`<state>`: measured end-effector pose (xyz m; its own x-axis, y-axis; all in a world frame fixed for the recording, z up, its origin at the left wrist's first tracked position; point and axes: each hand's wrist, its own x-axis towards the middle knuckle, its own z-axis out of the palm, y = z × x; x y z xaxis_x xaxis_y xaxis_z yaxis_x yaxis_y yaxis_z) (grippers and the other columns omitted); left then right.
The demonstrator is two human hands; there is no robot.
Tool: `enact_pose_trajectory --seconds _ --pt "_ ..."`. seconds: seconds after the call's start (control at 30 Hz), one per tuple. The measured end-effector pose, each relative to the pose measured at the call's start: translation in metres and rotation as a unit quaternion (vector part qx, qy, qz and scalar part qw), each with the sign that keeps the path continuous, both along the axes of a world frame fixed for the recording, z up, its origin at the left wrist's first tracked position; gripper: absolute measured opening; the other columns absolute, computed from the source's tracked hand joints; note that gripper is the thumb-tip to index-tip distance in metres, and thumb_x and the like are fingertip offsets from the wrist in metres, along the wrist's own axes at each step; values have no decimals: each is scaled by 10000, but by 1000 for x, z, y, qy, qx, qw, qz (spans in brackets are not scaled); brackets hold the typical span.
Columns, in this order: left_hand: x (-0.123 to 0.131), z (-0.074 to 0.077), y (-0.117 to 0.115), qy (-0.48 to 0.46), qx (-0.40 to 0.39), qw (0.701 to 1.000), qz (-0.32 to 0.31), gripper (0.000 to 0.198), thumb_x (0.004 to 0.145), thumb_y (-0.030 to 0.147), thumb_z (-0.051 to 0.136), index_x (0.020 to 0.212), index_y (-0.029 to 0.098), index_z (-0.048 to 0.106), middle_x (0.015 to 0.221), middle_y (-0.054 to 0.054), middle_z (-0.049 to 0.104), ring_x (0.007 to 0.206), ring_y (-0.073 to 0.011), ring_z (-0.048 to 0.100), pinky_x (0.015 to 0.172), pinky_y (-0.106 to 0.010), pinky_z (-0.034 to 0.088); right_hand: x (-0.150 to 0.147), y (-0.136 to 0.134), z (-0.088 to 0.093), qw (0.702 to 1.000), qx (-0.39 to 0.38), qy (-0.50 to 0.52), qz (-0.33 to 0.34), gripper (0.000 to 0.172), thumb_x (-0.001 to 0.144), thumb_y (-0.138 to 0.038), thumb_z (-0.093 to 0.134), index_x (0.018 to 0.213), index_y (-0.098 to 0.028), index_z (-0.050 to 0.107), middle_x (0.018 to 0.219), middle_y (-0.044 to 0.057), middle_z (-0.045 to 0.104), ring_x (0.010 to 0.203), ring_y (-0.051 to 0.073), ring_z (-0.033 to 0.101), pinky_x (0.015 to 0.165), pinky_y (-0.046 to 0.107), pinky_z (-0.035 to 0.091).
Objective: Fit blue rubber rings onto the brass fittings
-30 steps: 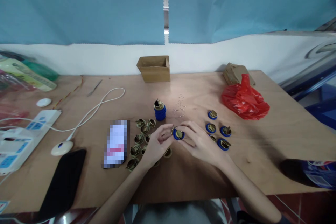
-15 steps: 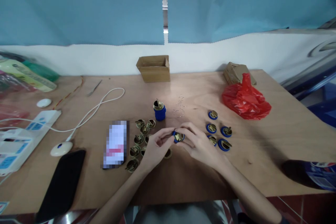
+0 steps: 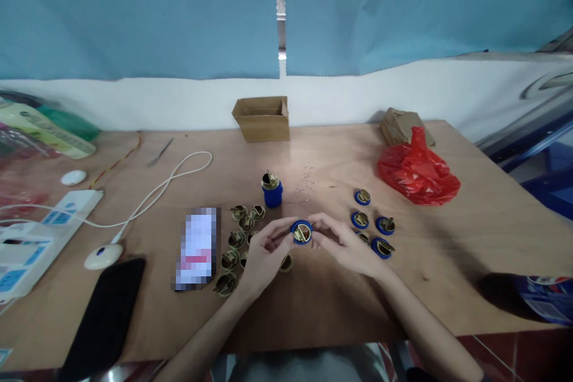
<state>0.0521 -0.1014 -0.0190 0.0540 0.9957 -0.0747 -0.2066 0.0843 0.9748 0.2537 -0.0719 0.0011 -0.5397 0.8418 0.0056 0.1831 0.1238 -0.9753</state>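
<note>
Between my two hands is a round brass-coloured fitting with a blue ring (image 3: 301, 232), its open side with a metal bar facing me. The fingers and thumb of my left hand (image 3: 267, 255) pinch its left edge. On the opposite edge, my right hand (image 3: 347, 248) grips it with its fingertips. Several plain brass fittings (image 3: 237, 240) lie left of and partly under my left hand. To the right of my right hand are several blue-ringed fittings (image 3: 383, 247). Behind my hands stands a stack of blue rings (image 3: 273, 196) with a brass fitting on top.
A pixelated phone (image 3: 197, 250) and a black phone (image 3: 105, 316) lie at left, near a white cable (image 3: 170, 178) and power strip (image 3: 27, 250). A cardboard box (image 3: 264, 125) stands at the back. At right are a red plastic bag (image 3: 418, 173) and a dark bottle (image 3: 523, 297).
The fitting in my hands has turned so that its blue ring and open face show more fully. My right fingers have drawn back from over it to its right edge.
</note>
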Motion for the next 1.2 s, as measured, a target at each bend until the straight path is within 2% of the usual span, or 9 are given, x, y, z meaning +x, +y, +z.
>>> enact_pose_trajectory --seconds 0.17,0.33,0.5,0.63,0.8,0.93,1.07,1.2 --pt "0 1 -1 3 -4 1000 11 319 833 346 760 1088 155 741 1081 -107 806 1007 -268 779 858 -379 674 -7 -3 2 1000 5 24 -8 186 986 -265 530 1142 -200 609 879 13 699 784 157 661 699 292 527" --pt "0 3 -1 0 -17 1000 8 361 831 361 757 1123 149 739 1097 -113 802 1035 -280 770 893 -400 662 -10 -5 -1 998 28 3 -49 152 968 -249 530 1071 -197 629 798 -7 659 697 140 609 669 276 516" --pt "-1 6 -1 41 -26 999 10 361 858 371 726 1158 170 754 1099 -92 804 1025 -270 772 877 -380 664 -11 -7 -4 996 54 -25 -73 139 944 -212 543 1030 -207 652 766 -15 647 663 133 586 624 246 486" --pt "-5 5 3 71 -18 997 0 289 855 377 724 1044 171 796 1022 -77 819 936 -257 786 819 -353 671 -10 -8 -7 994 69 -41 -72 152 935 -196 553 1035 -216 665 780 -11 656 674 139 596 628 249 494" --pt "-10 2 5 61 -17 998 -21 240 827 360 753 958 164 795 933 -78 824 842 -249 794 729 -329 675 -12 -10 -9 994 72 -43 -68 176 931 -171 542 1051 -214 663 776 -19 656 669 135 593 644 257 490" --pt "-8 3 4 24 -41 998 -28 296 849 386 741 1028 152 776 971 -88 821 895 -255 792 800 -364 674 -13 -7 -8 996 53 -24 -64 182 952 -187 528 1093 -210 640 790 -15 649 697 136 601 662 263 495" --pt "-5 4 4 2 -49 998 -38 353 841 366 753 1130 164 750 1105 -102 800 1028 -274 767 919 -410 642 -13 -5 -10 997 39 30 -53 308 931 -201 575 1237 -229 583 875 -6 658 786 151 638 734 295 538" --pt "-5 2 4 6 -40 998 -40 393 810 308 776 1180 180 732 1150 -104 788 1064 -273 758 996 -433 605 -11 -4 -13 997 47 42 -53 368 903 -170 600 1265 -233 572 903 5 674 807 161 647 762 324 557"
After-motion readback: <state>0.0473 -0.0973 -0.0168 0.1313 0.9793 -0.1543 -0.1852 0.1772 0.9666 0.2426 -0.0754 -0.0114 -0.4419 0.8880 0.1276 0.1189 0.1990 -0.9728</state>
